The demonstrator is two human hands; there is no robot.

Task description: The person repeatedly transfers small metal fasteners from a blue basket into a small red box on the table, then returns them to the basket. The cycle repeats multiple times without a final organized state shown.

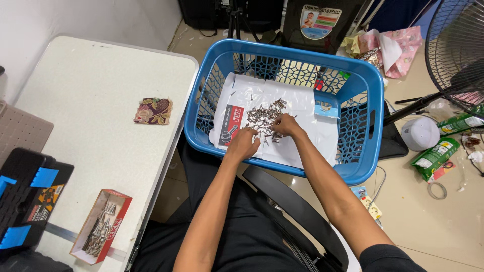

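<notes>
Both hands are down inside a blue plastic basket (370, 85), working at a heap of small metal screws (263, 118) spread on white paper (302, 108) that lines its bottom. The left hand (243, 143) has its fingers curled at the near edge of the heap; it seems to be pinching a few pieces, though that is too small to tell for certain. The right hand (286, 125) sits just beside it, fingers bunched onto the screws. A red and grey flat carton (231, 126) lies on the paper next to the left hand. Left of the basket stands a white surface (96, 85), with a patterned cloth square (154, 111), an open red box of screws (101, 226) and a black and blue toolbox (27, 199) at its near end. A standing fan (456, 45) is off to the right.
</notes>
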